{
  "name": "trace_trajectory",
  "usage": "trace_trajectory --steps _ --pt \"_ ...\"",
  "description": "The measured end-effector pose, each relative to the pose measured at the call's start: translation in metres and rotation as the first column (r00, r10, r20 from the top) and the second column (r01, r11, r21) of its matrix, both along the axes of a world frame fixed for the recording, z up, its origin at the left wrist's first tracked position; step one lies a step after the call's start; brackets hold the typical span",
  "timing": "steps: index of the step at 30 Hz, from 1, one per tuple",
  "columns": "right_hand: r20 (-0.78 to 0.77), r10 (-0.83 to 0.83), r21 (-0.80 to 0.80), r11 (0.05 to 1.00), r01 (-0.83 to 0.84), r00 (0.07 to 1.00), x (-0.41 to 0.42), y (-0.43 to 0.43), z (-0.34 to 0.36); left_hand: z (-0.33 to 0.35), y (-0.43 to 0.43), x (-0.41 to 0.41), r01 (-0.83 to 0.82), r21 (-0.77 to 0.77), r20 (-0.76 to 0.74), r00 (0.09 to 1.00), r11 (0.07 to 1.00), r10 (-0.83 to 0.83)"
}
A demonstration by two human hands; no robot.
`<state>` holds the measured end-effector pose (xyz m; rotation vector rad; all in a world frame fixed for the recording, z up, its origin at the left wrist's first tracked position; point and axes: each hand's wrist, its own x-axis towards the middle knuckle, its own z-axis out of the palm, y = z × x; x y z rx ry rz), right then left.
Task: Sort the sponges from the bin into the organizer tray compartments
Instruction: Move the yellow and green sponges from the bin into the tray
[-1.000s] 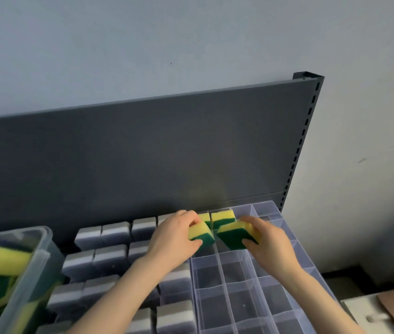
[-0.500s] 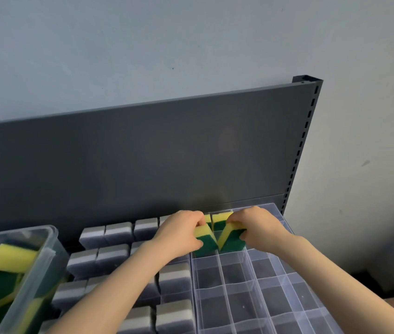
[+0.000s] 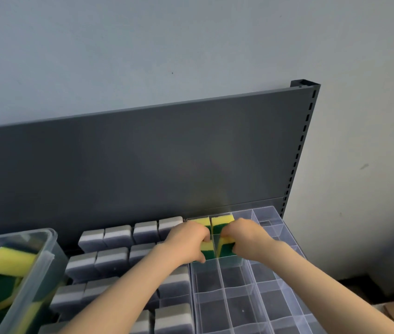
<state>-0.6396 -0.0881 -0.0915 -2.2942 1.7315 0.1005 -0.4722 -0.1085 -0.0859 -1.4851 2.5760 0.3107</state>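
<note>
My left hand [image 3: 187, 239] grips a yellow-and-green sponge [image 3: 207, 250] and pushes it down into a second-row compartment of the clear organizer tray [image 3: 261, 300]. Beside it, my right hand [image 3: 245, 235] grips another yellow-and-green sponge [image 3: 226, 248] in the neighbouring compartment. Two more such sponges [image 3: 222, 222] stand in the back row just behind my fingers. The clear bin [image 3: 32, 268] at the left holds several more yellow-and-green sponges [image 3: 5, 263].
Grey-and-white sponges [image 3: 116, 237] fill the compartments of a tray left of the clear one. A dark metal back panel [image 3: 143, 165] rises right behind the trays. A slotted upright [image 3: 302, 141] ends the panel at the right, beyond it a pale wall.
Both hands have drawn together and lowered their sponges from above the tray down into adjacent second-row compartments. The right hand has turned its sponge upright.
</note>
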Motion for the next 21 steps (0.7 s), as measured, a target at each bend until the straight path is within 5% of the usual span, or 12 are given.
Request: trace_trajectory --steps 21 --pt "0.137 0.085 -0.039 0.996 -0.081 0.987 -0.012 0.008 -0.016 -0.005 0.012 -0.002 -0.042 -0.044 -0.079 0.996 0.998 0.038"
